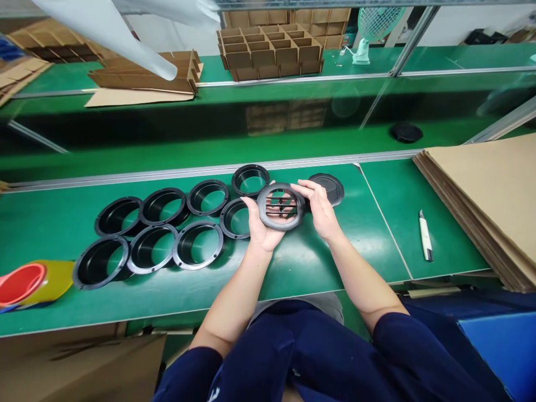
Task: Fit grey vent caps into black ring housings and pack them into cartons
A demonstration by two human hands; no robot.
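My left hand [265, 226] holds a round dark grey air vent [262, 211] with thin cross slats, its palm and fingers showing through the opening from beneath. The thumb lies along the vent's left side. At the vent's upper right rim is my right hand [320, 212], fingers stretched out and touching or just above the edge; its thumb is hidden. Behind that hand a black round disc-shaped part [330, 187] lies on the green table. To the left stand several black flanged rings [199, 245] in two rows, the nearest one [235, 219] close to my left hand.
A white utility knife [425, 235] lies right, beside stacked cardboard sheets [486, 184]. A yellow and red roll-like object [50, 282] sits far left. Beyond the metal rail lies another black round part [406, 133]. Cardboard dividers [270, 53] and a fan [379, 25] stand behind.
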